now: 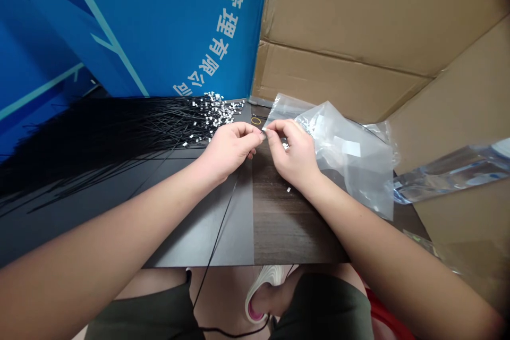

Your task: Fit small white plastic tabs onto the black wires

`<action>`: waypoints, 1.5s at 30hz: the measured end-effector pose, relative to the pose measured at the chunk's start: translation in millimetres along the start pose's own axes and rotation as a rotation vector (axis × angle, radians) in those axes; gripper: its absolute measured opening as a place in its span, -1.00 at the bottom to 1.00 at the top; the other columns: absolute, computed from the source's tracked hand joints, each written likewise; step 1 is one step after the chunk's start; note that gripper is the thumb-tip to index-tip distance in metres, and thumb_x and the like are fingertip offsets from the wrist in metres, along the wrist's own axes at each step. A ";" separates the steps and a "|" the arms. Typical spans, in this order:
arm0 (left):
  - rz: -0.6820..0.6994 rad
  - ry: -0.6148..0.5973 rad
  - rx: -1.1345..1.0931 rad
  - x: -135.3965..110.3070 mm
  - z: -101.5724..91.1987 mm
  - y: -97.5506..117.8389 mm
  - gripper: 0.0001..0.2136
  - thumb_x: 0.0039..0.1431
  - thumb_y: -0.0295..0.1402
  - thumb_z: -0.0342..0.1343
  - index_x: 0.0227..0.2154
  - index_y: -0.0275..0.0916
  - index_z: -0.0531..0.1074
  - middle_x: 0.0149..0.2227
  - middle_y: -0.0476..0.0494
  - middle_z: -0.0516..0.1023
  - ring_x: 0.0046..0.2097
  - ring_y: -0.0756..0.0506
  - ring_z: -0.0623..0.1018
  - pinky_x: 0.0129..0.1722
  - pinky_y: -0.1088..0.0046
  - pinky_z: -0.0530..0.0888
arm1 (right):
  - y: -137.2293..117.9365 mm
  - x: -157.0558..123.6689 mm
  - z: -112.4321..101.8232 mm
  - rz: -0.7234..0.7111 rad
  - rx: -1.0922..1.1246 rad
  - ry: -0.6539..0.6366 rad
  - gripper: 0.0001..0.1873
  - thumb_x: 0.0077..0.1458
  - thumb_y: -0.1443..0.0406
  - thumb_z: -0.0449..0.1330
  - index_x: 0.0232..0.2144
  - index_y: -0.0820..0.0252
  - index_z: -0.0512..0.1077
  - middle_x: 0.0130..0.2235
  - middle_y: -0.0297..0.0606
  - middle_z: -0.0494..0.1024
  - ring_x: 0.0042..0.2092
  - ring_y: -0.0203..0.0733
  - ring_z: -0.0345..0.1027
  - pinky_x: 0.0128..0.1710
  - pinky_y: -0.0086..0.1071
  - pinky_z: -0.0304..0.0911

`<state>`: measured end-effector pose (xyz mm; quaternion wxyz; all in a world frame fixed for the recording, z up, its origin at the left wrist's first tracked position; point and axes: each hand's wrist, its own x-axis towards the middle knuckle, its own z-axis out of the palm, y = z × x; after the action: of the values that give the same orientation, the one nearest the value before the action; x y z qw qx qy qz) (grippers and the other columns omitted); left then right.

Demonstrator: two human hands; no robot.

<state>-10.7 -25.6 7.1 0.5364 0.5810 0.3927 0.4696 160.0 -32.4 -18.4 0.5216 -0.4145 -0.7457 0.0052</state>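
Note:
My left hand (pixel 231 149) is closed in a pinch on the end of a thin black wire (pixel 223 221), which trails down over the table's front edge. Facing it, my right hand (pixel 294 150) pinches a small white connector (pixel 264 129) between thumb and forefinger. The fingertips of both hands meet above the table, and they partly hide where wire and connector come together. To the left lies a thick bundle of black wires (pixel 131 125), with many small white connectors (pixel 218 110) at their near ends. A loose white connector (pixel 289 189) rests beneath my right wrist.
A clear plastic bag (pixel 368 180) with a white label lies right of my right hand. Behind it stand cardboard walls (pixel 342 64); a blue printed panel (pixel 171 21) rises at the left. A clear plastic bottle (pixel 454 172) is far right. A yellow ring (pixel 256 121) lies beyond my hands.

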 end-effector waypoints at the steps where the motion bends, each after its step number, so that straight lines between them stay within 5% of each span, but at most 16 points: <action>1: 0.011 0.003 0.021 0.1 -0.2 -0.4 -0.86 0.08 -0.31 0.31 -0.48 -0.26 0.52 -0.50 0.00 0.46 -0.47 0.03 0.40 -0.40 0.45 0.33 | -0.4 -0.1 -0.1 -0.001 0.000 -0.004 -0.88 0.38 0.32 0.14 -0.24 0.11 0.47 -0.25 -0.25 0.61 -0.23 -0.17 0.42 -0.19 -0.24 0.33; 28: -0.096 -0.013 -0.268 -2.7 8.5 -1.4 -0.86 -0.01 -0.42 0.29 -0.58 -0.27 0.46 -0.50 0.00 0.40 -0.45 0.05 0.34 -0.40 0.46 0.34 | -2.9 -1.4 3.6 -0.005 0.025 0.015 -0.88 0.37 0.34 0.14 -0.26 0.10 0.45 -0.26 -0.27 0.60 -0.23 -0.18 0.44 -0.19 -0.25 0.35; 35: -0.211 -0.059 -0.356 -3.8 8.4 4.4 -0.88 0.09 -0.39 0.32 -0.43 -0.29 0.49 -0.41 -0.03 0.46 -0.41 0.04 0.45 -0.39 0.49 0.44 | -0.9 -1.2 2.8 -0.001 0.040 0.055 -0.90 0.37 0.33 0.15 -0.24 0.10 0.46 -0.26 -0.26 0.59 -0.21 -0.16 0.46 -0.17 -0.23 0.38; 38: -0.397 -0.245 -0.374 -5.4 1.6 11.8 -0.83 0.16 -0.27 0.31 -0.35 -0.27 0.50 -0.34 -0.10 0.51 -0.41 -0.01 0.52 -0.44 0.45 0.47 | 3.8 0.2 1.0 0.051 0.035 0.118 -0.92 0.36 0.30 0.17 -0.24 0.10 0.46 -0.26 -0.26 0.59 -0.21 -0.15 0.45 -0.16 -0.20 0.40; 41: -0.468 -0.403 -0.280 -8.4 -14.0 28.9 -0.80 0.16 -0.23 0.35 -0.33 -0.26 0.52 -0.43 -0.07 0.44 -0.54 0.07 0.34 -0.59 0.53 0.26 | 8.8 4.7 -3.3 0.119 0.093 0.164 -0.93 0.36 0.25 0.20 -0.17 0.10 0.46 -0.21 -0.24 0.60 -0.19 -0.16 0.48 -0.13 -0.19 0.44; 43: -0.414 -0.370 -0.113 -9.9 -29.1 50.1 -0.77 0.15 -0.19 0.35 -0.34 -0.26 0.55 -0.51 -0.01 0.34 -0.61 0.15 0.10 -0.63 0.56 0.03 | 9.6 9.9 -8.8 0.147 0.184 0.192 -0.86 0.39 0.20 0.19 -0.08 0.10 0.45 -0.14 -0.20 0.61 -0.16 -0.17 0.53 -0.13 -0.21 0.48; 45: -0.261 -0.204 0.195 -8.7 -46.1 79.6 -0.74 0.16 -0.16 0.32 -0.35 -0.30 0.59 -0.54 -0.01 0.34 -0.60 0.16 0.14 -0.57 0.57 0.06 | 7.4 15.9 -16.8 0.138 0.247 0.247 -0.81 0.43 0.17 0.15 -0.01 0.08 0.43 -0.09 -0.18 0.60 -0.16 -0.17 0.55 -0.15 -0.22 0.50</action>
<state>-61.2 -31.5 84.2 0.5708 0.6191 0.4519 0.2945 175.9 -24.7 -1.7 0.6545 -0.3950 -0.6395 0.0813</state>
